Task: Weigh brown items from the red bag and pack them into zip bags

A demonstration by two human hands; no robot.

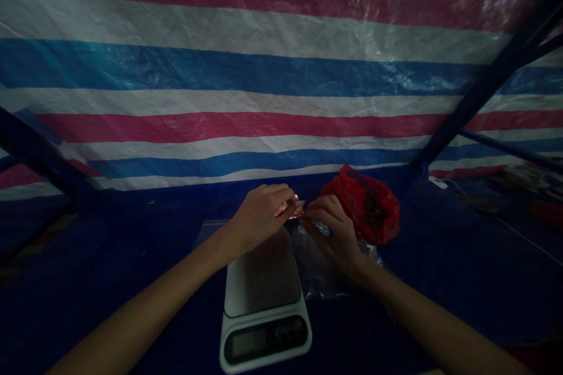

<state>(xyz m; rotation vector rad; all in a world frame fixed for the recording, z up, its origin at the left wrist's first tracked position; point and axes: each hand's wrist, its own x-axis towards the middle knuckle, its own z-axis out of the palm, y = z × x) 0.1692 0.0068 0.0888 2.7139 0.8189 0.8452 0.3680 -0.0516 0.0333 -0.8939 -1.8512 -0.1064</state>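
My left hand (pixel 262 215) is closed, its fingertips pinching a small shiny copper-coloured piece (pixel 297 211), perhaps foil or thin film; its exact kind is unclear in the dim light. My right hand (pixel 332 229) comes in from the other side, thumb and fingertips pressed together at the right edge of that piece. Both hands are just past the far end of a white kitchen scale (pixel 265 312), whose metal plate lies partly under my left wrist. Right beside my right hand stands an open red plastic bag (pixel 387 217) with small dark brown bits inside.
Clear plastic bags (pixel 319 278) lie flat between the scale and my right forearm. Another clear sheet (pixel 206 231) shows behind my left wrist. A striped tarp (pixel 264 76) hangs behind the dark blue surface, with slanted blue posts (pixel 466 105) at both sides. A white cable (pixel 525 240) runs at right.
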